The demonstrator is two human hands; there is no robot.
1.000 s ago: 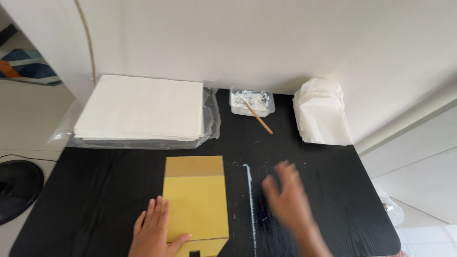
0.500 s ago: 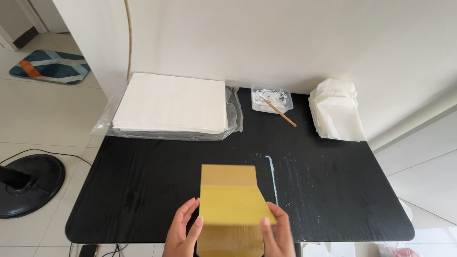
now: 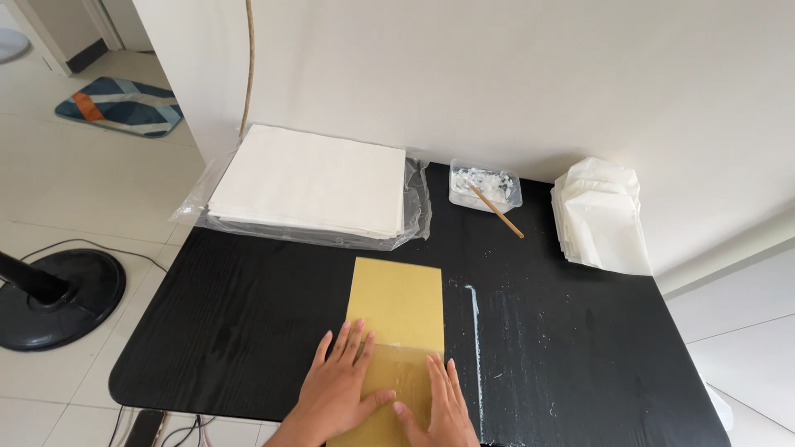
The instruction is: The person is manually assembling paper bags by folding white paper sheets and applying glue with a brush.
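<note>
Surface: black wooden table, white smears at 3 o'clock.
Left hand: open flat, pressing yellow folded paper sheet.
Right hand: flat too, gripping nothing.
Advice: press evenly along the fold.

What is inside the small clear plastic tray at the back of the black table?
The clear plastic tray holds white paste, with a thin wooden stick leaning out over its rim. The tray's bottom is covered by the paste.

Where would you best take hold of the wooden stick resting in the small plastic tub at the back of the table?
Probably by the bare lower end of the wooden stick, which juts over the rim of the plastic tub toward the table's front right. Come from that side: the other end lies in the white paste, and this end is clear of the black table.
</note>
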